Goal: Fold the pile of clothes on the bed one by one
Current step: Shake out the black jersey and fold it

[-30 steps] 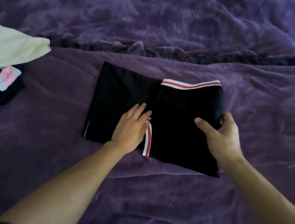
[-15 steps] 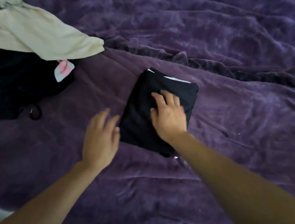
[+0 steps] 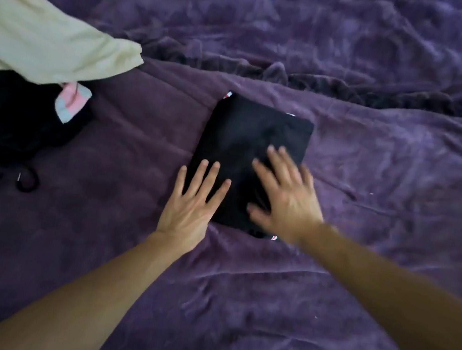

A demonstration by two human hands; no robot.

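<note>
Folded into a narrow rectangle, the black shorts (image 3: 250,136) lie in the middle of the purple bed (image 3: 371,163), with bits of red and white trim showing at two corners. My left hand (image 3: 193,202) lies flat with straight spread fingers on the shorts' near left edge. My right hand (image 3: 284,194), blurred, presses flat on the shorts' near right part. At the left sits the pile of clothes: a pale yellow garment (image 3: 43,38) over dark clothes (image 3: 11,133), with a pink and light blue piece (image 3: 71,100) poking out.
A dark ridge of bunched blanket (image 3: 351,87) runs across the bed behind the shorts. A small dark loop (image 3: 28,179) lies by the dark clothes at the left. Purple blanket stretches to the right and near side.
The shorts went from spread wide to folded in half leftward by my right hand. Since then my left hand has come down onto the near left edge and my right has slid nearer.
</note>
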